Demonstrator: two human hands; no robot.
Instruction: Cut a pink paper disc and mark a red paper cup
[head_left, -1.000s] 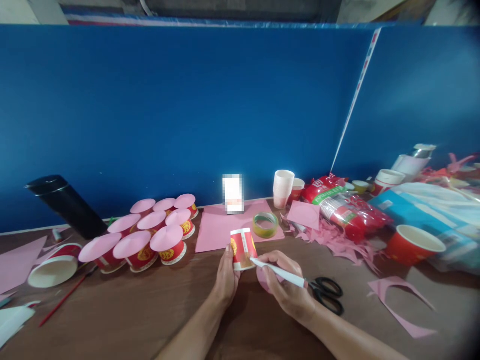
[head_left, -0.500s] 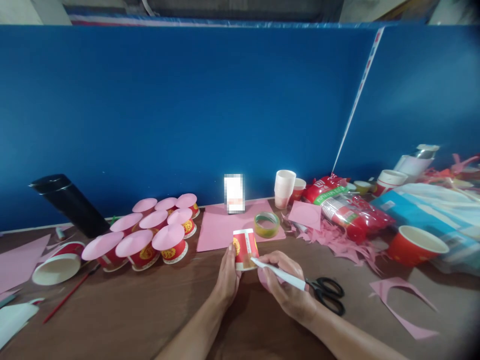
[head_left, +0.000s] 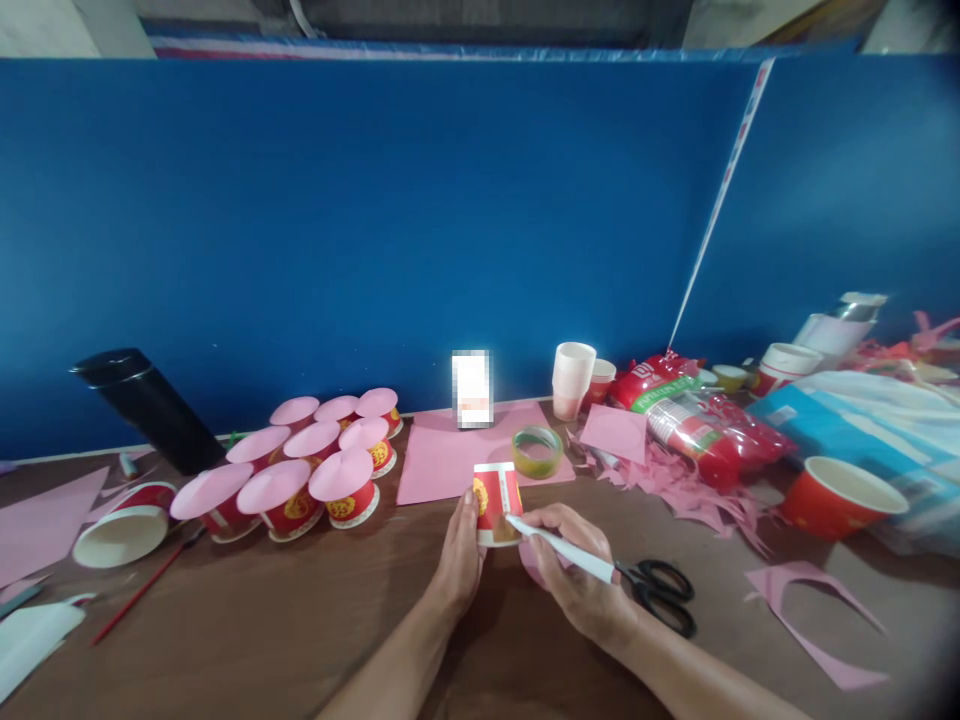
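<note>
My left hand [head_left: 461,550] is closed around the left side of a red paper cup [head_left: 490,500] with a gold emblem and a white stripe. The cup is upside down, its pale rim low. In my right hand [head_left: 581,575] is a slim white pen [head_left: 566,552], pinched between thumb and fingers, its tip at the front of the cup near the bottom. Whether it leaves a mark cannot be seen. Partly hidden by my right hand is a pink paper disc [head_left: 534,565]. Black-handled scissors [head_left: 664,595] lie just beyond that hand's right side; their blades are hidden.
At left stand several upturned red cups [head_left: 352,503] topped with pink paper cones [head_left: 341,474], near a black bottle [head_left: 146,410]. Green tape [head_left: 537,452] rests on pink paper [head_left: 431,470]. Rightward are white cups [head_left: 573,380], paper scraps [head_left: 675,480] and an orange cup [head_left: 840,500].
The whole view has shifted slightly, so things sit a little further right and lower. Both hands keep their hold on the cup and pen, with the tip still at the cup.
</note>
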